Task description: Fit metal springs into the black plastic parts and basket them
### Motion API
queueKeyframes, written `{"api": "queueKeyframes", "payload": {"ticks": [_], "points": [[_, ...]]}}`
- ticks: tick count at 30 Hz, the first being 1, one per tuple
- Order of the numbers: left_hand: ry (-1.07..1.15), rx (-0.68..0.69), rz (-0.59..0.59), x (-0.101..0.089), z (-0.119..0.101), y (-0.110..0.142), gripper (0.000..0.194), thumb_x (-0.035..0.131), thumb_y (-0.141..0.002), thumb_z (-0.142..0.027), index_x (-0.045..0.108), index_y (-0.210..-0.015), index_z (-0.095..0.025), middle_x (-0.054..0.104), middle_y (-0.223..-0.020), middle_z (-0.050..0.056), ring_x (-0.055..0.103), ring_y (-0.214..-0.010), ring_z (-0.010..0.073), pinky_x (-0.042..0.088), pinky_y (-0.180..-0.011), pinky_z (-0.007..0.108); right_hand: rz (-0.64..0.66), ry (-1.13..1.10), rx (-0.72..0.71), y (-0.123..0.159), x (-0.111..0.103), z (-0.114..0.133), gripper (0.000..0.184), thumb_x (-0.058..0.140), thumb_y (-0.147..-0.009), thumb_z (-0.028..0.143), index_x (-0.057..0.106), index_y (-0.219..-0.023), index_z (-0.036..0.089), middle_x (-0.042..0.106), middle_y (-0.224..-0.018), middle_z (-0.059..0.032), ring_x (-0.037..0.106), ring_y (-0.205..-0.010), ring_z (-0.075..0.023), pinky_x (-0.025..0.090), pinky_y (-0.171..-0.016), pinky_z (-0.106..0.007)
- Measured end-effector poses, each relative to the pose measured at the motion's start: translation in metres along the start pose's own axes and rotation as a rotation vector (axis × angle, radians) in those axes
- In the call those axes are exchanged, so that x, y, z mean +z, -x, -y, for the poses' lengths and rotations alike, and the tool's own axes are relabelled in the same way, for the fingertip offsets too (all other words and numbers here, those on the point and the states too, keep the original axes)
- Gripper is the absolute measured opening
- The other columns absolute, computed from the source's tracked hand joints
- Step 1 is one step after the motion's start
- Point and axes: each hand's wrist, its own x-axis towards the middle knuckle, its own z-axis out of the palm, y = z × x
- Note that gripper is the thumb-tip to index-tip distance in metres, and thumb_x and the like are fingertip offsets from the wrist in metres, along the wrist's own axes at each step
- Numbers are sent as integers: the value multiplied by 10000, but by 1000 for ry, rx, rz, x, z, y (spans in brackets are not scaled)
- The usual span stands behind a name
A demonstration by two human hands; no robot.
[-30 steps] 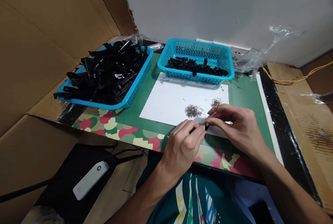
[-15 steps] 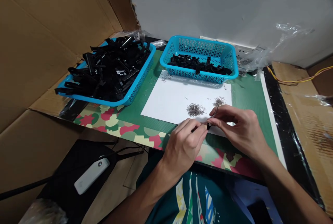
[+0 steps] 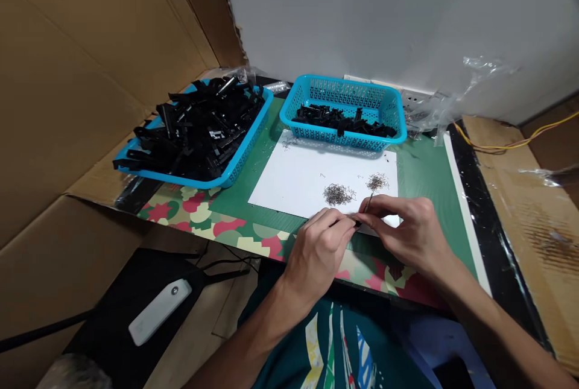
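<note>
My left hand (image 3: pixel 320 243) is closed on a small black plastic part (image 3: pixel 357 223), mostly hidden by the fingers. Close against its fingertips, my right hand (image 3: pixel 404 226) pinches a thin metal tool that looks like tweezers (image 3: pixel 370 201); its upper end sticks out past the fingers. Both hands meet over the near edge of a white sheet of paper (image 3: pixel 289 178). Just beyond them lie a larger pile of tiny bent wire pieces (image 3: pixel 338 194) and a smaller wire pile (image 3: pixel 377 181).
A blue basket (image 3: pixel 246 157) heaped with long black plastic parts (image 3: pixel 199 129) stands at the left. Behind the paper, another blue basket (image 3: pixel 344 135) holds smaller black parts (image 3: pixel 332 117). A green mat (image 3: pixel 418 178) covers the table. Clear plastic (image 3: pixel 434 111) lies at the back right.
The view has shifted slightly. My hands stay together at the black part; the tool in my right hand has tilted a little and shows less above the fingers.
</note>
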Motion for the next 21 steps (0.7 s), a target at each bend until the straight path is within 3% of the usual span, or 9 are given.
{"api": "queueKeyframes", "payload": {"ticks": [3,9,11,16,21], "points": [[-8,37,-31,0,1,0,113,633,-997,-93,717,-1041,-155,728,-955,66,708,-894,207,618,-766,344,-51,-161,53,0,2,-3,164,722,-958,332,755,-854,209,790,-766,-38,751,-655,-188,617,-643,-290],[63,3,-146,-5,2,0,186,657,-995,-135,694,-1171,-181,745,-1067,80,729,-983,221,633,-830,357,-511,-460,160,-14,-20,-12,227,822,-887,362,762,-1027,194,763,-771,-35,723,-612,-182,650,-617,-328],[90,-48,-160,-8,2,-2,178,656,-998,-156,695,-1167,-196,747,-1066,73,733,-941,204,634,-816,337,-508,-508,165,-23,-34,-17,253,818,-890,389,761,-1037,191,742,-767,-32,703,-631,-174,651,-601,-322],[80,-85,-163,-10,4,-7,153,668,-1000,-202,692,-1151,-208,738,-925,33,712,-811,182,608,-735,306,-267,-550,174,-39,-52,-34,300,789,-909,431,746,-1052,171,727,-779,-31,708,-689,-170,652,-631,-315],[96,-166,-96,-8,5,-8,228,671,-1003,-225,697,-1230,-229,746,-946,33,721,-846,181,595,-746,286,-380,-458,146,-37,-36,-47,289,802,-887,424,745,-993,161,761,-763,-56,735,-644,-187,643,-652,-340]]}}
